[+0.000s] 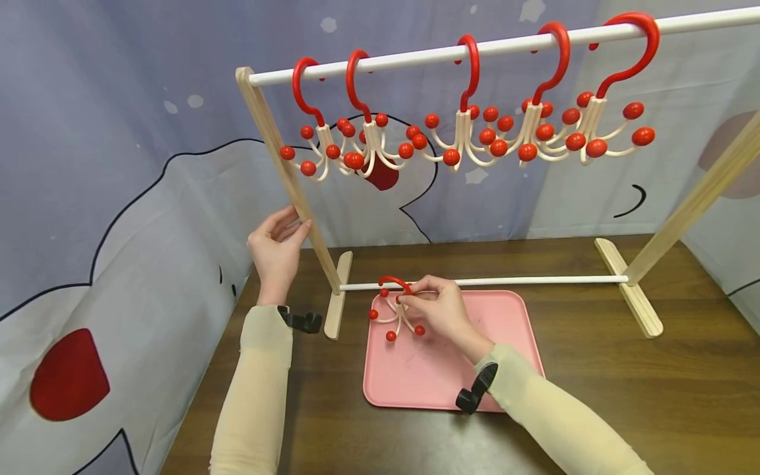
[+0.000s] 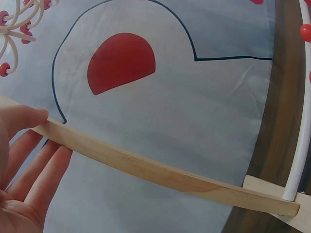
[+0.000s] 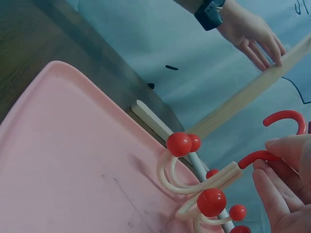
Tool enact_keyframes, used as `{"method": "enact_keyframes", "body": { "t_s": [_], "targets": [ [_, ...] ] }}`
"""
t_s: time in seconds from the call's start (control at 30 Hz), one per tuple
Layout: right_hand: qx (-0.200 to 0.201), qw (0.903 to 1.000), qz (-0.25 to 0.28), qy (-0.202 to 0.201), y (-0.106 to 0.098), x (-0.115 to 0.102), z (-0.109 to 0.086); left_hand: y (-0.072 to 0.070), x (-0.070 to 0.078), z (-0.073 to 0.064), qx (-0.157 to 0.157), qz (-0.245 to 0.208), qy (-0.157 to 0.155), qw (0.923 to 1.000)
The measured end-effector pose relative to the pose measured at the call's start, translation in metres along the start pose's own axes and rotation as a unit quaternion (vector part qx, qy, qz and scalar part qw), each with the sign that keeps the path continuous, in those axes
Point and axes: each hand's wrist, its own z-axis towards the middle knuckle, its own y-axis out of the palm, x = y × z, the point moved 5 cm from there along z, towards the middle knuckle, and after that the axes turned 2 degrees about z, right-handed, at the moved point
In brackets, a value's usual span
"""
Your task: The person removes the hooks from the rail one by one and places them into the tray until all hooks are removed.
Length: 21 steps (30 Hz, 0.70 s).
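My right hand (image 1: 442, 310) pinches the red hook of a small multi-arm hanger (image 1: 399, 318), which has cream arms tipped with red balls. In the right wrist view the hook (image 3: 286, 116) curves up past the thumb, and the arms spread over the pink tray (image 3: 73, 145). My left hand (image 1: 276, 251) holds the rack's left wooden post (image 1: 315, 237) partway up. Seen from the left wrist, the thumb lies along one side of the post (image 2: 146, 167) and the fingers against the other.
Several similar hangers (image 1: 463, 132) hang from the white top rail (image 1: 410, 61). A lower white bar (image 1: 534, 280) runs behind the tray between the wooden feet (image 1: 629, 290). The right post (image 1: 695, 204) leans across the right side. A printed curtain (image 1: 178, 218) backs the brown table (image 1: 594, 396).
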Motion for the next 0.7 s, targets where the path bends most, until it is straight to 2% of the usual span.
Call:
{"method": "enact_keyframes", "body": {
  "t_s": [0.1, 0.27, 0.57, 0.7],
  "targets": [
    [0.004, 0.9999, -0.008, 0.008, 0.002, 0.003, -0.001, 0.0, 0.002, 0.0, -0.002, -0.004, 0.002, 1.0],
    [0.01, 0.9998, -0.016, -0.005, 0.003, 0.003, 0.0, -0.001, -0.001, 0.002, -0.001, -0.006, 0.0, 1.0],
    [-0.021, 0.9997, 0.002, -0.012, -0.002, 0.002, -0.004, -0.001, 0.002, 0.001, -0.003, -0.003, -0.005, 1.0],
    [-0.023, 0.9986, -0.037, -0.028, -0.012, -0.002, -0.006, -0.001, 0.0, 0.001, -0.004, -0.01, -0.005, 0.9999]
  ]
}}
